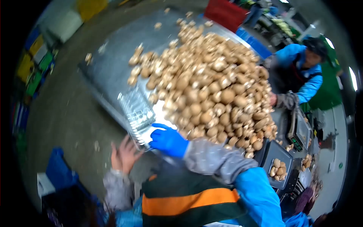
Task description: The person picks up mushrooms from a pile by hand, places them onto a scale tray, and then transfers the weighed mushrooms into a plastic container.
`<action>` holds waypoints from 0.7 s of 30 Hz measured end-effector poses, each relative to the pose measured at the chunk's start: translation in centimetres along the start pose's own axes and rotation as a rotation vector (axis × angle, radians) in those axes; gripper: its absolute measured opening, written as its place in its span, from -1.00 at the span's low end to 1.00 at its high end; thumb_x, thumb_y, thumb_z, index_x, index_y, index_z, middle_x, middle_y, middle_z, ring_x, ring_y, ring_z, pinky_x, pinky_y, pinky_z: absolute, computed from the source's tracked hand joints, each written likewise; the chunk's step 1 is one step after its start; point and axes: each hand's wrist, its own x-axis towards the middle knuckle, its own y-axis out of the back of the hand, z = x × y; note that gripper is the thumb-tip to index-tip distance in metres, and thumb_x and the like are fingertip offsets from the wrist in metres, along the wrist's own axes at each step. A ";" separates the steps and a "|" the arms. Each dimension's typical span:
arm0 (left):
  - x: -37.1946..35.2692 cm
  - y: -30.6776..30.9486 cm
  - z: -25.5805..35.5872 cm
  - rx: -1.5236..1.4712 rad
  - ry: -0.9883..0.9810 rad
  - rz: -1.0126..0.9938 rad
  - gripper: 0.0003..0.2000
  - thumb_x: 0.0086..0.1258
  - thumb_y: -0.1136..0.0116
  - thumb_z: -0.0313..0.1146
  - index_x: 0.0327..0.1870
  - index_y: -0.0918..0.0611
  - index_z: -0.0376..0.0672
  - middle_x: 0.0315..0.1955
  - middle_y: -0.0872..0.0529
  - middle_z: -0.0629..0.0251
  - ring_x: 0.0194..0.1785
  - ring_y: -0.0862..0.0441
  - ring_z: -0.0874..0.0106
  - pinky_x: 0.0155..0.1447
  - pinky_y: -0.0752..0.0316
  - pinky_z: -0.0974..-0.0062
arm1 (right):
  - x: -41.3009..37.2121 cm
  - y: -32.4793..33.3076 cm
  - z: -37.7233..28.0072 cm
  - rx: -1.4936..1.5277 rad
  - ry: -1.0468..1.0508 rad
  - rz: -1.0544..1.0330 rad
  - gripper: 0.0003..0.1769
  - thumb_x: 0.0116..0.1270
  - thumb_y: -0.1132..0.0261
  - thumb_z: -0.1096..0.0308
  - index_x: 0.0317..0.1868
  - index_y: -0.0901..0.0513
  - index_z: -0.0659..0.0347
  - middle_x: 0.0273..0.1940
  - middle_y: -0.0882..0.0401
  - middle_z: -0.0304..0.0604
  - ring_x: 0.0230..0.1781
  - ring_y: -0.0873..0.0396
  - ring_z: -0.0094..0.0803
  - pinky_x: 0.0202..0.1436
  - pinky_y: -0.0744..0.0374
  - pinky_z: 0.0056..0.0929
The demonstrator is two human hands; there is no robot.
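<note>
A stack of clear plastic trays (135,110) lies at the near left edge of the metal table. My left hand (125,154), bare, is beside the stack's near end with its fingers spread. It looks close to the plastic, but contact is hard to make out. My right hand (168,140), in a blue glove, is at the right side of the same end, its fingers stretched toward the trays and apart. Nothing shows in its grasp. Beyond it, a large heap of brown mushrooms (215,90) covers much of the table.
A co-worker (302,72) in blue sleeves stands across the heap, one hand at its edge. To the right are a grey tray (269,160) with several mushrooms and a scale (298,130). A blue crate (60,170) stands at lower left, a red bin (227,14) behind the table.
</note>
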 end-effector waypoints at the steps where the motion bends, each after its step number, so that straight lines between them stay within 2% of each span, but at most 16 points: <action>1: 0.4 -1.0 -0.1 0.049 0.018 -0.011 -0.30 0.45 0.05 0.06 0.47 -0.10 -0.19 0.28 -0.36 -0.03 0.37 -0.30 0.03 0.37 -0.24 -0.15 | -1.0 0.6 -1.7 0.002 0.006 -0.117 -0.71 -0.02 -0.27 0.38 -0.20 -0.64 0.10 -0.25 -0.57 -0.16 -0.10 -0.59 -0.19 0.26 -0.47 -0.02; 2: 0.5 -1.6 -0.3 0.100 0.040 -0.029 -0.34 0.48 0.00 -0.09 0.46 -0.09 -0.24 0.28 -0.35 -0.06 0.38 -0.28 -0.02 0.35 -0.28 -0.15 | -2.6 -0.2 -2.9 0.018 -0.001 -0.102 -0.71 0.07 -0.29 0.36 -0.13 -0.63 0.11 -0.17 -0.58 -0.16 0.00 -0.57 -0.23 0.32 -0.42 -0.04; 4: 1.2 -4.3 -1.4 0.479 0.155 0.214 -0.44 0.39 0.01 -0.50 0.39 -0.16 -0.33 0.23 -0.40 -0.13 0.28 -0.43 -0.08 0.23 -0.47 -0.07 | -5.7 -1.2 -4.8 0.275 -0.200 -0.239 -0.70 0.20 -0.28 0.31 -0.03 -0.63 0.11 -0.07 -0.58 -0.16 0.07 -0.54 -0.22 0.41 -0.31 -0.05; 6: 1.7 -1.7 -2.9 0.507 0.151 0.278 -0.44 0.26 0.10 -0.71 0.34 -0.20 -0.36 0.16 -0.47 -0.14 0.11 -0.60 0.00 0.09 -0.61 0.08 | -4.9 0.9 -6.1 0.249 -0.178 -0.188 -0.74 0.21 -0.29 0.30 -0.07 -0.65 0.06 -0.09 -0.60 -0.17 0.07 -0.51 -0.18 0.33 -0.33 -0.12; 8: 0.5 -3.4 -2.8 0.751 -0.137 0.374 -0.45 0.23 0.17 -0.73 0.33 -0.22 -0.35 0.08 -0.54 -0.06 0.00 -0.67 0.11 -0.01 -0.65 0.30 | -6.5 2.2 -5.8 0.489 -0.573 -0.062 -0.52 0.14 -0.37 0.31 0.12 -0.58 0.03 0.09 -0.53 -0.06 0.15 -0.43 -0.07 0.29 -0.30 -0.03; 10: 0.0 -5.2 -2.4 0.859 -0.380 0.520 -0.45 0.25 0.23 -0.72 0.34 -0.21 -0.30 0.05 -0.56 0.00 -0.04 -0.69 0.16 -0.09 -0.65 0.39 | -8.1 0.3 -4.0 -0.001 -0.641 -0.175 -0.46 0.11 -0.36 0.37 0.17 -0.54 0.01 0.21 -0.42 -0.01 0.22 -0.37 -0.05 0.31 -0.28 0.01; 11: -0.1 -5.9 -2.4 0.947 -0.373 0.461 -0.37 0.22 0.24 -0.73 0.40 -0.15 -0.18 0.20 -0.46 -0.08 0.01 -0.66 0.18 -0.03 -0.63 0.43 | -9.2 -1.4 -2.9 -0.077 -0.536 -0.247 -0.43 0.10 -0.34 0.38 0.19 -0.52 0.02 0.26 -0.37 -0.01 0.25 -0.35 -0.04 0.32 -0.26 0.02; 12: 0.1 -6.4 -2.9 1.094 -0.395 0.448 -0.37 0.22 0.24 -0.73 0.40 -0.14 -0.18 0.21 -0.46 -0.08 0.00 -0.66 0.19 -0.06 -0.64 0.42 | -9.9 -3.0 -1.6 -0.156 -0.426 -0.316 -0.41 0.10 -0.31 0.40 0.22 -0.50 0.02 0.30 -0.32 -0.01 0.28 -0.32 -0.04 0.33 -0.25 0.02; 13: 0.5 -7.0 -3.8 1.240 -0.419 0.433 -0.36 0.22 0.24 -0.74 0.40 -0.13 -0.17 0.21 -0.46 -0.08 -0.01 -0.66 0.20 -0.09 -0.64 0.42 | -10.0 -4.1 -0.9 -0.102 -0.304 -0.233 -0.54 0.10 -0.27 0.41 0.08 -0.56 0.05 0.11 -0.47 -0.02 0.21 -0.38 -0.04 0.32 -0.26 0.03; 14: 0.9 -7.6 -4.5 1.384 -0.444 0.418 -0.36 0.22 0.24 -0.75 0.40 -0.13 -0.17 0.21 -0.46 -0.09 -0.02 -0.67 0.20 -0.11 -0.65 0.41 | -9.5 -3.7 -0.3 -0.142 -0.345 -0.297 -0.59 0.09 -0.27 0.41 0.02 -0.57 0.06 0.03 -0.49 -0.03 0.17 -0.40 -0.03 0.30 -0.27 0.03; 15: 1.9 -6.7 -5.3 1.574 -0.598 0.397 -0.37 0.17 0.13 -0.70 0.35 -0.13 -0.32 -0.05 -0.63 -0.22 -0.10 -0.69 0.02 -0.07 -0.62 0.25 | -9.0 -3.2 0.2 -0.181 -0.387 -0.360 -0.64 0.09 -0.27 0.41 -0.04 -0.58 0.07 -0.04 -0.52 -0.05 0.13 -0.42 -0.03 0.29 -0.28 0.03; 16: 2.8 -6.8 -5.8 1.766 -0.446 0.514 -0.34 0.16 0.03 -0.65 0.36 -0.12 -0.33 -0.14 -0.65 -0.24 -0.06 -0.64 -0.10 -0.01 -0.58 0.16 | -8.6 -2.8 0.5 -0.217 -0.432 -0.427 -0.69 0.08 -0.27 0.41 -0.10 -0.59 0.08 -0.12 -0.54 -0.06 0.08 -0.44 -0.03 0.27 -0.30 0.03; 17: 3.8 -6.9 -6.5 1.872 -0.294 0.574 -0.32 0.16 -0.03 -0.61 0.37 -0.10 -0.35 -0.15 -0.66 -0.25 -0.06 -0.64 -0.11 0.00 -0.56 0.14 | -8.5 -1.5 1.0 -0.316 -0.398 -0.288 -0.80 0.07 -0.26 0.38 -0.23 -0.57 0.09 -0.28 -0.52 -0.10 -0.03 -0.47 -0.05 0.24 -0.32 -0.01; 18: 5.0 -7.1 -7.4 1.965 -0.141 0.636 -0.29 0.16 -0.09 -0.57 0.37 -0.08 -0.37 -0.17 -0.66 -0.26 -0.06 -0.63 -0.12 0.02 -0.54 0.12 | -8.6 0.0 1.0 -0.403 -0.462 -0.305 -0.80 0.05 -0.27 0.39 -0.25 -0.58 0.10 -0.24 -0.53 -0.09 -0.03 -0.48 -0.08 0.26 -0.32 -0.03; 20: 6.7 -7.5 -9.6 1.962 0.010 0.686 -0.33 0.17 -0.10 -0.53 0.33 -0.11 -0.40 -0.17 -0.65 -0.27 -0.05 -0.63 -0.11 0.04 -0.53 0.13 | -10.3 0.4 1.9 -0.302 -0.417 -0.202 -0.83 0.03 -0.28 0.40 -0.30 -0.58 0.12 -0.22 -0.52 -0.10 -0.03 -0.48 -0.10 0.28 -0.30 -0.05; 21: 7.5 -6.6 -10.8 1.844 0.027 0.726 -0.36 0.18 -0.12 -0.51 0.30 -0.14 -0.38 -0.17 -0.65 -0.26 -0.06 -0.64 -0.10 0.05 -0.53 0.15 | -10.9 0.6 1.8 -0.297 -0.453 -0.171 -0.84 0.02 -0.28 0.41 -0.31 -0.58 0.12 -0.22 -0.52 -0.10 -0.03 -0.48 -0.10 0.28 -0.30 -0.05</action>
